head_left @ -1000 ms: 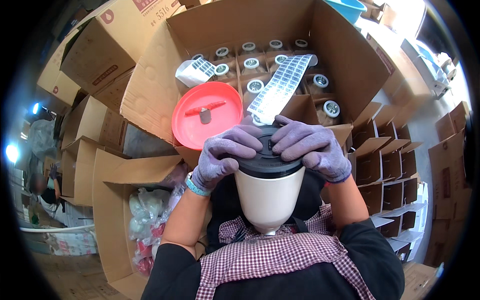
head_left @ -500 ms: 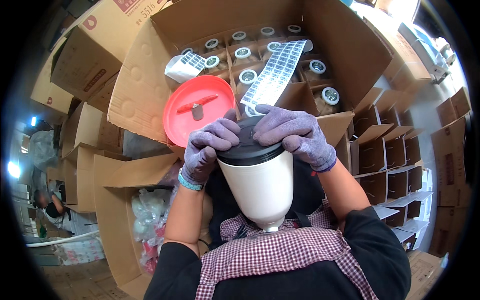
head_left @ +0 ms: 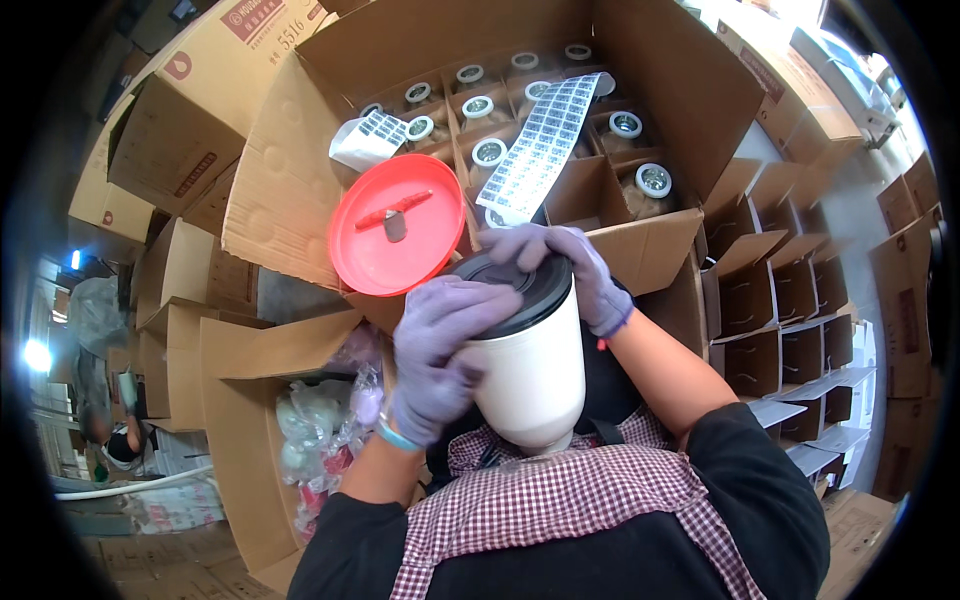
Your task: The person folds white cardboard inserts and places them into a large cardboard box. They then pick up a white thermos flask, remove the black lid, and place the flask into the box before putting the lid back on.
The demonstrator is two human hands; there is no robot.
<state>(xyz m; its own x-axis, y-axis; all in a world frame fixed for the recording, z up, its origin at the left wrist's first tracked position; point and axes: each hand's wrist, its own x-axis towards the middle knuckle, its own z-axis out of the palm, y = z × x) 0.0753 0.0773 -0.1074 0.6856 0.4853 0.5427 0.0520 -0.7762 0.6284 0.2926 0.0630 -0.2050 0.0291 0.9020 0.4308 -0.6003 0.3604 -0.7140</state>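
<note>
A white, rounded container [head_left: 530, 385] with a narrow spout-like end leans against my front, its black lid [head_left: 512, 285] facing up and away. My left hand [head_left: 440, 350], in a purple-grey glove, lies along the lid's left edge, fingers across the top; its thumb is blurred by motion. Curled over the lid's far right rim are the fingers of my gloved right hand [head_left: 565, 265]. Both hands hold the container between them. Just beyond my left hand sits a red round tray [head_left: 355, 255] with a red-handled short blade [head_left: 395, 222] in it.
A large open carton [head_left: 270, 170] ahead has dividers and several glass-like flasks with white rims. Sticker sheets [head_left: 540, 140] lie over it. At left, an open box [head_left: 235, 440] contains plastic-bagged parts [head_left: 310, 430]. Cardboard dividers [head_left: 750, 280] stand at right. A person [head_left: 125, 440] is far left.
The container has tilted and shifted slightly right. My left hand has slid down its left side and flattened over the lid; my right hand has moved left and slightly down across the lid.
</note>
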